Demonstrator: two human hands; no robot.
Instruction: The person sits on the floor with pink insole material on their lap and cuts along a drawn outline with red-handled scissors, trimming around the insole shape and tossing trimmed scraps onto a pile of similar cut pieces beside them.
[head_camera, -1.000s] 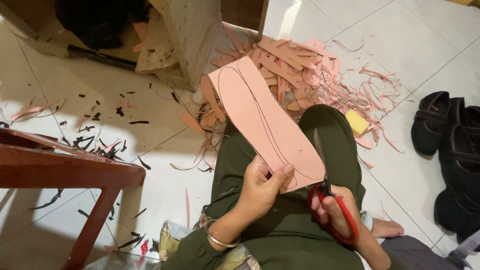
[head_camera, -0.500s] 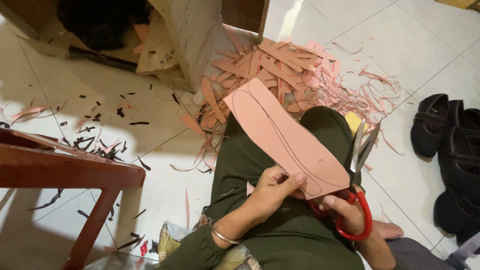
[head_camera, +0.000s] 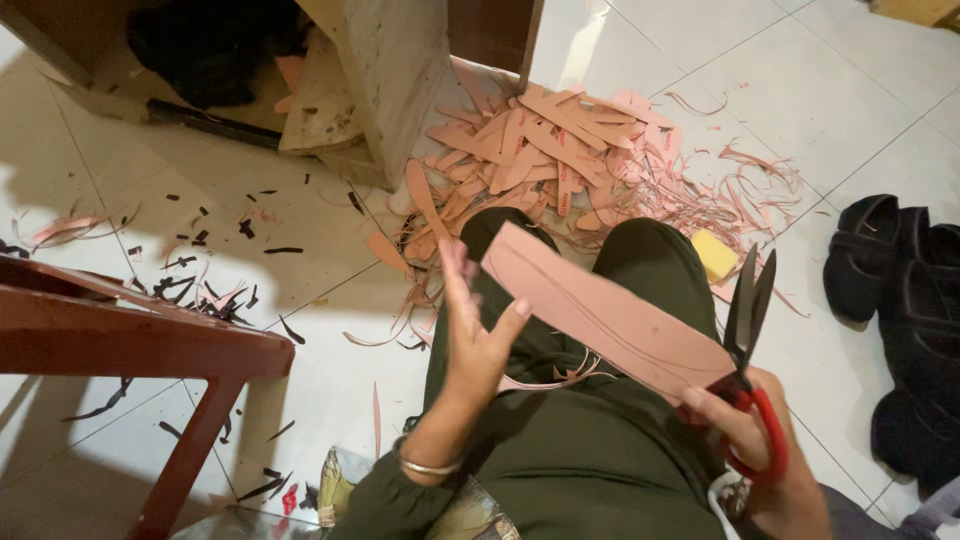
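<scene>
Bright indoor light, glare on floor tiles (head_camera: 700, 60), hard shadows left, sharp focus

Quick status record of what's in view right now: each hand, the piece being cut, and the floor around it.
left hand: open, fingers spread, thumb touching the pink sheet's edge
right hand: holding red-handled scissors, blades open and pointing up
pink sheet: long sole-shaped piece with a drawn outline, across the lap
pink offcuts: heaped on the tiled floor ahead of the knees
yellow block: on the floor beside the right knee
black shoes: at right
red wooden table: at left
</scene>
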